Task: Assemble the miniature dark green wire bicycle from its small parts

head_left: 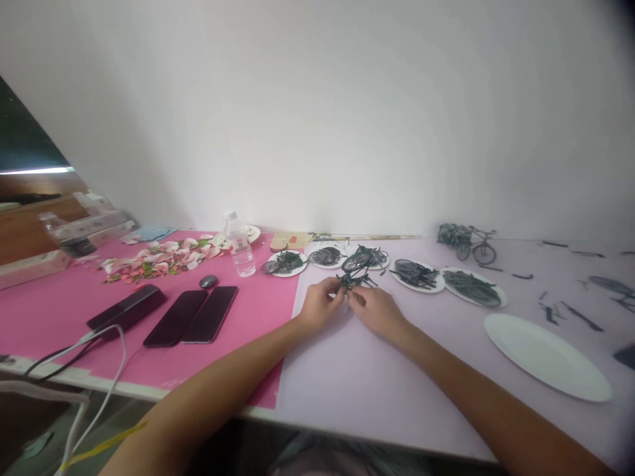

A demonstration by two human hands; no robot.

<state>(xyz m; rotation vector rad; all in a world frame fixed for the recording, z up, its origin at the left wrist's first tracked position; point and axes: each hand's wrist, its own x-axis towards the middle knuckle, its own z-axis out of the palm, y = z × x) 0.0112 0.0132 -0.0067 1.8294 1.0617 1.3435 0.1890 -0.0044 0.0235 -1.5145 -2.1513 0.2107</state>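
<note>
In the middle of the table, my left hand and my right hand meet, fingertips pinched on a small dark model bicycle, partly assembled. One wheel shows above my fingers; the lower part is hidden behind them. Just beyond stand white plates of dark plastic pieces: a plate of wheels and bars, a plate of grey wheels and a plate of dark parts. To the right are another parts plate and a plate of thin strips.
An empty white oval plate lies at right, near loose dark pieces. Finished model bicycles stand by the wall. On the pink cover are a water bottle, two phones, a power bank with cables, and pink petals.
</note>
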